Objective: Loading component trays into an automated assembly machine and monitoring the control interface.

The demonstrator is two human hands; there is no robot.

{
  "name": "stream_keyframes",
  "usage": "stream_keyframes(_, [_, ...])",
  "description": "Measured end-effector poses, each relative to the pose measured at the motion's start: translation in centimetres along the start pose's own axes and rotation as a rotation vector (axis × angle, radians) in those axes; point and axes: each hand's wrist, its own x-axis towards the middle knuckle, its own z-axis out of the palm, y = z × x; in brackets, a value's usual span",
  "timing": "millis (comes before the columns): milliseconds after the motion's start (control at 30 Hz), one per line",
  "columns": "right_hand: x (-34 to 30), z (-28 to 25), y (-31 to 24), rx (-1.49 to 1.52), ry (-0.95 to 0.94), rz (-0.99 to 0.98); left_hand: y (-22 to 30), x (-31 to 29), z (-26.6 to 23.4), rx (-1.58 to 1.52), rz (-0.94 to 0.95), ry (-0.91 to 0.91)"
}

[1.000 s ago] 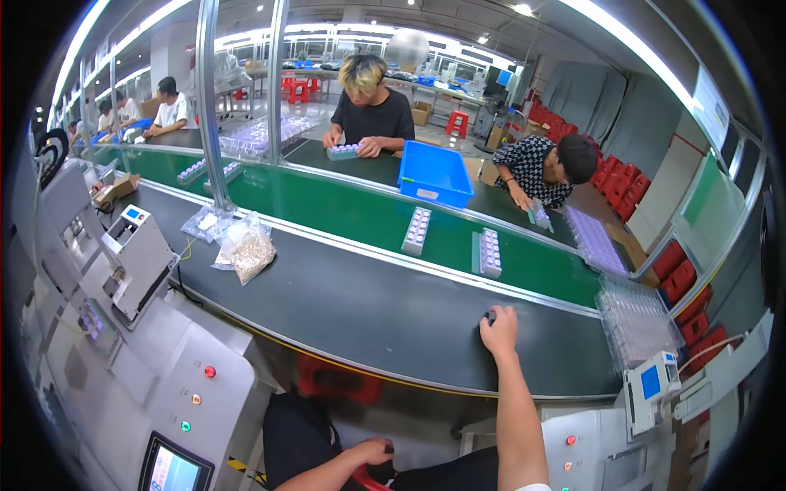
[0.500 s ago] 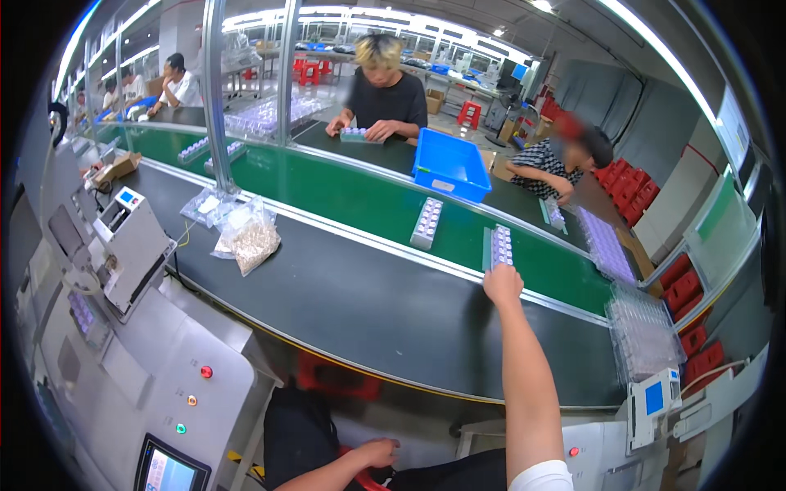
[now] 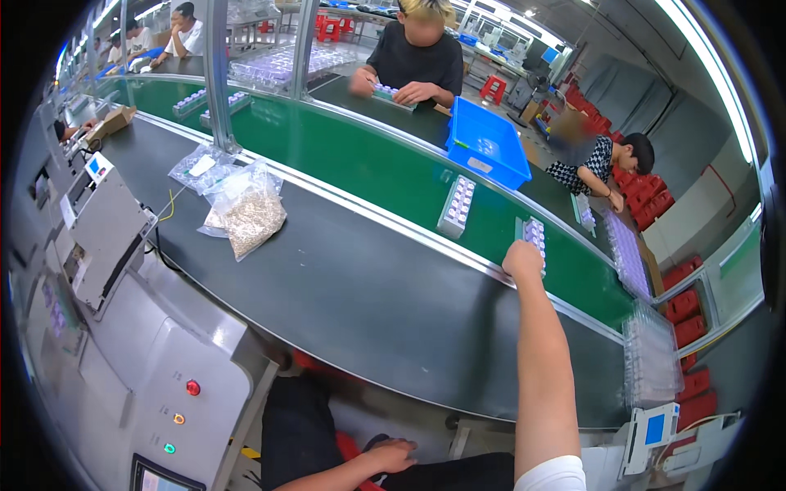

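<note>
My right arm reaches out across the dark worktop. At its end my right hand point(image 3: 523, 259) closes on the near end of a narrow rack of small purple-and-white parts point(image 3: 535, 233), which lies on the green conveyor belt. The fingertips are partly hidden behind the hand. Left of it on the belt stands another such rack point(image 3: 457, 206), apart from the hand. My left hand point(image 3: 395, 455) lies low over my lap, its fingers loosely stretched and nothing in them.
Clear bags of small pale pieces point(image 3: 257, 219) lie on the dark worktop point(image 3: 360, 303). Beyond the belt point(image 3: 352, 168) are a blue bin point(image 3: 489, 147) and co-workers handling similar racks. Stacked clear trays point(image 3: 651, 360) stand at right; a grey machine with buttons point(image 3: 188, 360) at left. Metal posts rise from the belt's edge.
The view has shifted, so the scene sits differently in it. My right hand stays at the same rack's near end, and my left hand stays over my lap.
</note>
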Motion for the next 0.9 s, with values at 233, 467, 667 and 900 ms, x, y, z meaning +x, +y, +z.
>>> stream_keyframes(233, [0.2,0.3,0.0,-0.085,0.060,-0.027,0.2,0.0,0.2,-0.009,-0.026,-0.025])
stream_keyframes(467, [-0.6,0.0,0.8,-0.027,0.136,0.031,0.8,-0.1,-0.5,0.002,-0.018,-0.045])
stream_keyframes(667, [-3.2,-1.7,0.1,0.175,0.167,0.111,0.6,-0.5,-0.8,-0.009,-0.025,-0.059])
stream_keyframes(900, [-3.9,-1.6,0.2,0.266,0.191,0.197,0.3,-0.3,-0.1,-0.001,-0.001,-0.005])
